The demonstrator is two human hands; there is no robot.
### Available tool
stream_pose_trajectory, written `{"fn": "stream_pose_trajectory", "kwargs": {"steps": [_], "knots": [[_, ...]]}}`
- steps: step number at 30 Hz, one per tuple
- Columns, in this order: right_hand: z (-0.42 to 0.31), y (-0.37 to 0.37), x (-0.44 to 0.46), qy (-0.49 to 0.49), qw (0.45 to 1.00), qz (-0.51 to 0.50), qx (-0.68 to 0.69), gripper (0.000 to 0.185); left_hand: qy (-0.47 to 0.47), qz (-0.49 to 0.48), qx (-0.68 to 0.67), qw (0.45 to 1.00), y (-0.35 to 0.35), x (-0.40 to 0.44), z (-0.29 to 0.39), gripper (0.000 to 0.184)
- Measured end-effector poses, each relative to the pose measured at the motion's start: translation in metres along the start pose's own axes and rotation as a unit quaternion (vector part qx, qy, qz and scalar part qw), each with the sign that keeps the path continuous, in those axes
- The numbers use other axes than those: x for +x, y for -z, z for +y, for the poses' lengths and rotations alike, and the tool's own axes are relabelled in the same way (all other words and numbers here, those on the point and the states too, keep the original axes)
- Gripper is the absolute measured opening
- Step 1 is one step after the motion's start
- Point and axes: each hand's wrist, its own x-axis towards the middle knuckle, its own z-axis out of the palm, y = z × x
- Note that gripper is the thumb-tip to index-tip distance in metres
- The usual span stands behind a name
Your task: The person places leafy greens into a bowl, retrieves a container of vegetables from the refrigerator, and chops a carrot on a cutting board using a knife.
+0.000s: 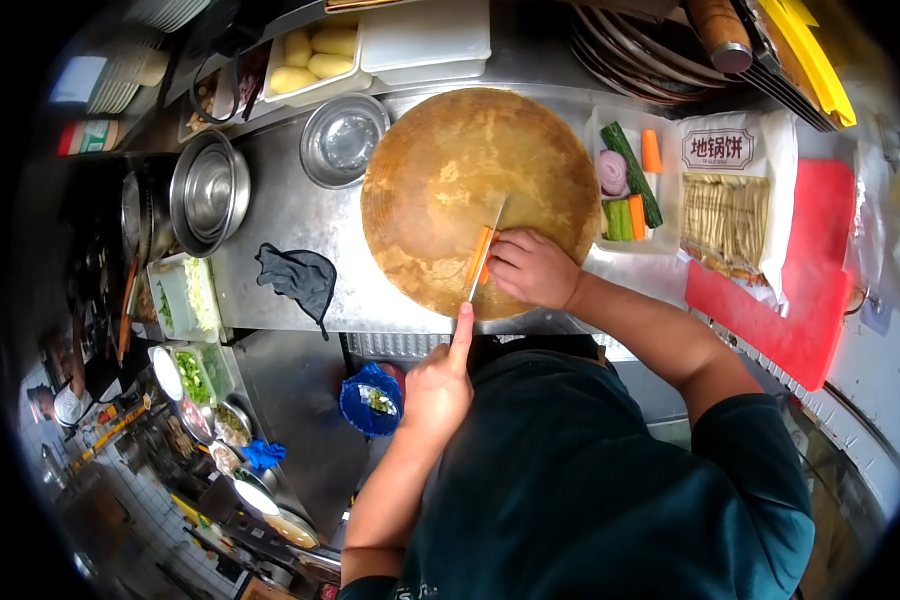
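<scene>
My left hand point(438, 388) is closed around the handle of a knife, its index finger stretched along the top of the blade. The thin blade point(499, 210) points away from me over a round wooden chopping board point(450, 170). Against the blade lies an orange carrot piece point(478, 258), partly hidden by the knife and my fingers. My right hand point(535, 268) rests on the board with curled fingertips pressing the carrot from the right side. The knife handle is mostly covered by my left hand.
Right of the board stands a white tray point(592, 150) with cucumber, carrot and onion pieces, beside a food packet point(770, 190) and a red board point(820, 230). To the left are a metal bowl point(343, 140) and a dark cloth point(300, 280). A blue-lined bin point(370, 400) sits below the counter.
</scene>
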Motion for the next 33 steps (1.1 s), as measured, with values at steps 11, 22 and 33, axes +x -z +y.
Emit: {"fn": "stream_pose_trajectory", "kwargs": {"steps": [11, 22, 33], "knots": [[-0.001, -0.002, -0.004, 0.004, 1.000, 0.013, -0.009, 0.017, -0.011, 0.051, 0.013, 0.999, -0.024, 0.003, -0.004, 0.092], [-0.002, 0.001, -0.006, 0.031, 0.999, 0.020, -0.015, 0.019, -0.011, 0.044, 0.003, 0.999, -0.015, -0.005, 0.006, 0.090], [0.002, -0.001, -0.006, 0.027, 0.999, 0.010, 0.019, 0.019, 0.008, 0.020, 0.001, 1.000, -0.029, 0.007, 0.004, 0.093]]}}
